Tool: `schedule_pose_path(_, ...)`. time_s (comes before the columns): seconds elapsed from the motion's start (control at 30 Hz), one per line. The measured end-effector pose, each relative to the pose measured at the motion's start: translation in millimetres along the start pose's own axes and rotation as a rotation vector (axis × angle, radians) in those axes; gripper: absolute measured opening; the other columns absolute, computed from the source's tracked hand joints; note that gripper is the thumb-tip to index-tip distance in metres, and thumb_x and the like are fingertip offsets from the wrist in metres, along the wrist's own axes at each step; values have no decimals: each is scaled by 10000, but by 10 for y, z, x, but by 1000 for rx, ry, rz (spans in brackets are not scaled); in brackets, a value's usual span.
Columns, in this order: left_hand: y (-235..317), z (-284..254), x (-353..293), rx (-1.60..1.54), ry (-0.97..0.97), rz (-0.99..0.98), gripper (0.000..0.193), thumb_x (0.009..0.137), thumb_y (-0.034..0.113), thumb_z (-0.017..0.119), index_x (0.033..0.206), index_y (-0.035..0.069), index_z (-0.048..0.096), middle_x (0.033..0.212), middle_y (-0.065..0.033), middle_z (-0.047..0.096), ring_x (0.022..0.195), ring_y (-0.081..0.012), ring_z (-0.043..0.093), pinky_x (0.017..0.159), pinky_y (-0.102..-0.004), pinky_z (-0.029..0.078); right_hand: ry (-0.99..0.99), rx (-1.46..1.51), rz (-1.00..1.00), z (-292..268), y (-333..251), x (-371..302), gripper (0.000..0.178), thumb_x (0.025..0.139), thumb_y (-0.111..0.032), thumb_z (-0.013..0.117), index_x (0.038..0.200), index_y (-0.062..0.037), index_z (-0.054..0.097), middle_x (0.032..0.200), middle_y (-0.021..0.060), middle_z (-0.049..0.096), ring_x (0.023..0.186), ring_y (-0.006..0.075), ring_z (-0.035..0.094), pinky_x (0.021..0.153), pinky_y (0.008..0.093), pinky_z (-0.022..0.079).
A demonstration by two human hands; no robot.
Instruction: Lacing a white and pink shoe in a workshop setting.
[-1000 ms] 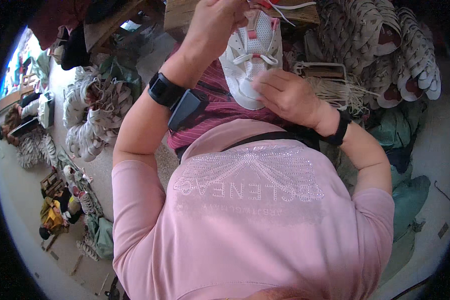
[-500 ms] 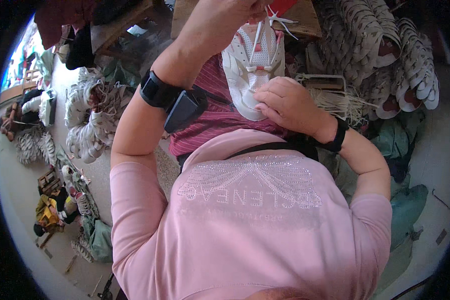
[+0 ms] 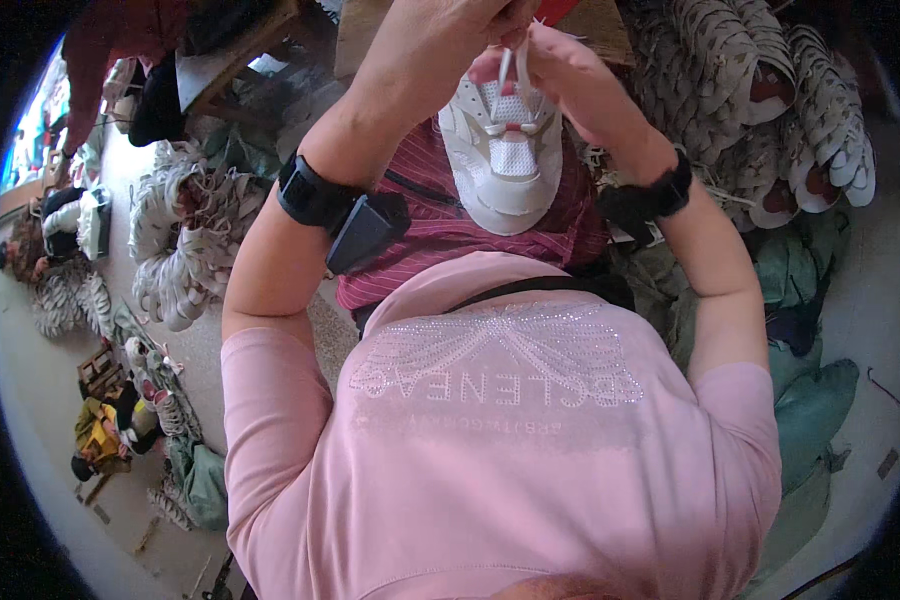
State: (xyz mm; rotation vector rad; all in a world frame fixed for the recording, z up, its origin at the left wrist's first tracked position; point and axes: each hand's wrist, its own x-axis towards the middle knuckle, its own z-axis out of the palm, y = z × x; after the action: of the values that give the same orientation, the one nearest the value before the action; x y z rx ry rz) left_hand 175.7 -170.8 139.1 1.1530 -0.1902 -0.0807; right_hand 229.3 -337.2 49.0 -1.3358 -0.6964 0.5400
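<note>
A white sneaker with pinkish accents lies on my lap, its toe toward my body. My left hand is above the tongue, fingers closed on the white shoelace. My right hand has come in from the right, its fingers bent around the same lace just below the left fingertips. Part of those fingers is blurred, and the sneaker's heel end is hidden behind both hands.
A wooden bench top with something red on it is beyond the shoe. Strung bundles of white shoe pieces hang at the right; more bundles lie on the left floor. Another person sits at the far left. Green sacks lie at right.
My right hand has left the sneaker's toe and moved up to the laces beside my left hand. The left hand stays at the laces, and the toe is now uncovered.
</note>
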Motion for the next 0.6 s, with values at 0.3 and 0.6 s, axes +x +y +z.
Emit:
schedule_pose_path(0.3, 226, -943, -322, -215, 61, 148, 264, 1030, 163, 442, 1163, -35, 554, 808, 14, 497, 646, -63, 388, 654, -204, 393, 227, 502, 42, -328, -472, 48, 143, 922, -88, 562, 1040, -7, 561, 822, 18, 560, 669, 114, 560, 703, 273, 531)
schedule_pose_path(0.6, 142, -2433, -1156, -306, 624, 206, 323, 969, 51, 488, 1259, -88, 481, 1033, -78, 590, 840, -124, 574, 790, -267, 465, 433, 795, -126, -1225, -802, -380, 147, 949, -158, 563, 1023, -32, 583, 661, -26, 454, 603, 93, 445, 628, 262, 415)
